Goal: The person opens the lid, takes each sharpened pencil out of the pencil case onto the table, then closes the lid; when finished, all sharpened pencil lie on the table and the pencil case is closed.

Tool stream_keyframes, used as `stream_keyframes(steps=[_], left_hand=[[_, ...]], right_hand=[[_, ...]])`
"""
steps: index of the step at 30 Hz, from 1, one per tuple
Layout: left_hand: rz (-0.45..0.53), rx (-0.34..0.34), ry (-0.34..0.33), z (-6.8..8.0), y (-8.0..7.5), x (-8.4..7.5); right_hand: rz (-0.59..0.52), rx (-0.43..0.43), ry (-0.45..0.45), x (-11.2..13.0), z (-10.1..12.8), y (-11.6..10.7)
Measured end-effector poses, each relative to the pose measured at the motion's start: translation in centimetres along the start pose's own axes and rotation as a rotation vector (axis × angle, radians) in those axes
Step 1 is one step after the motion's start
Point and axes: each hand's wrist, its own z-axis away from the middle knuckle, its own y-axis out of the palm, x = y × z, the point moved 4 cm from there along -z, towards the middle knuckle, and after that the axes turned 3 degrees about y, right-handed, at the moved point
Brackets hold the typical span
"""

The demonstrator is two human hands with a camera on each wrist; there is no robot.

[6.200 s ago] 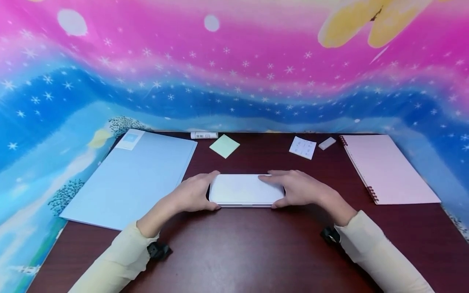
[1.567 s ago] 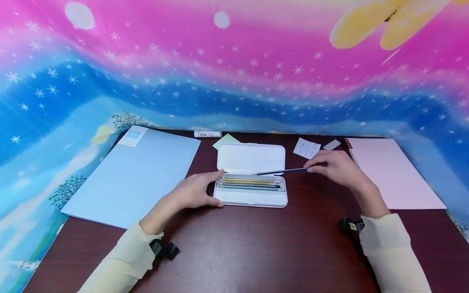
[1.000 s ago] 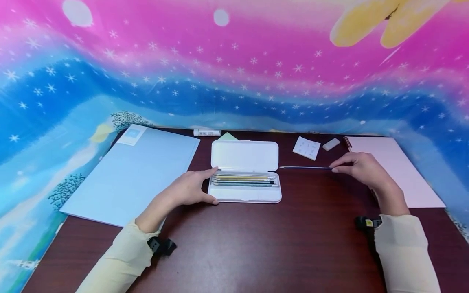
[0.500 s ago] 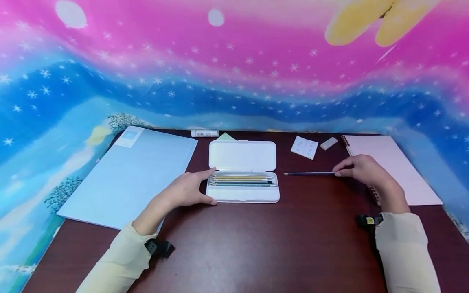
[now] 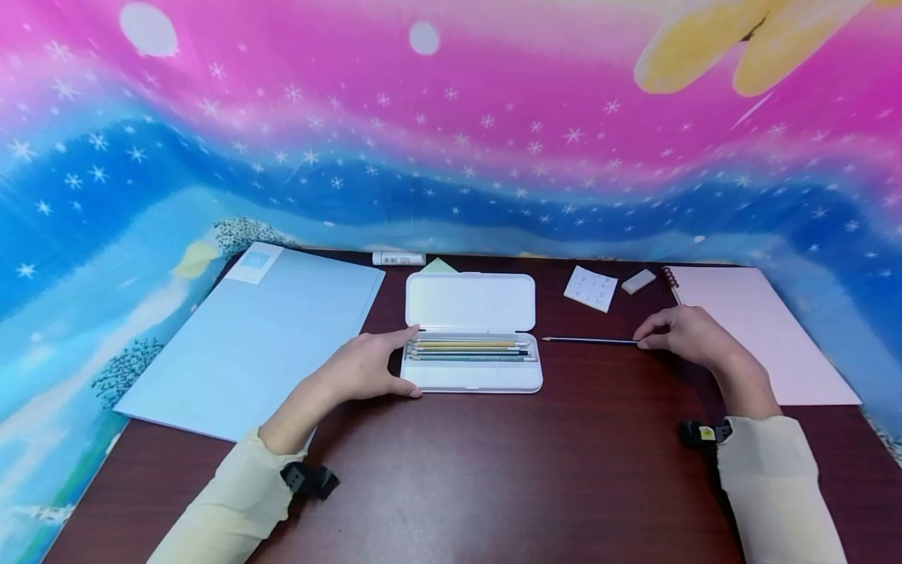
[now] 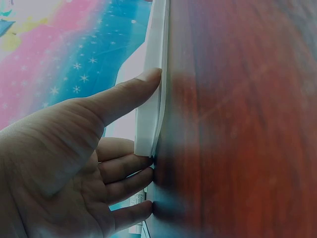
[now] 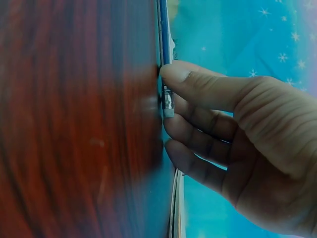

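Note:
A white pencil case [image 5: 451, 379] lies at mid-table with its lid [image 5: 470, 302] folded back. Several pencils [image 5: 468, 345] fill its rear compartment. My left hand [image 5: 361, 366] holds the case's left end, thumb at the front edge and index finger at the back. In the left wrist view, the thumb presses on the side of the case [image 6: 150, 116]. Right of the case, a dark blue pencil [image 5: 588, 340] lies along the tabletop, its tip toward the case. My right hand [image 5: 694, 338] pinches it near the eraser end [image 7: 169, 112] between thumb and index finger.
A light blue folder [image 5: 247, 345] lies on the left, a pink spiral notebook [image 5: 775, 337] on the right. Along the back are a white tube [image 5: 398, 258], a green sticky note [image 5: 440, 267] partly behind the lid, a small printed paper [image 5: 590, 288] and an eraser [image 5: 638, 281].
The case was shut between both hands at first; its lid is now open. My right hand has carried the blue pencil out of the case, rightward and down to the table. The left hand stays.

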Motion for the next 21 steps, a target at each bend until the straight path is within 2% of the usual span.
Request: stream_keyframes(steps=[21], left_hand=[[0.004,0.018,0.002,0.13,-0.1,0.06]], right_hand=[[0.074,0.01,0.01,0.9,0.24,-0.32]])
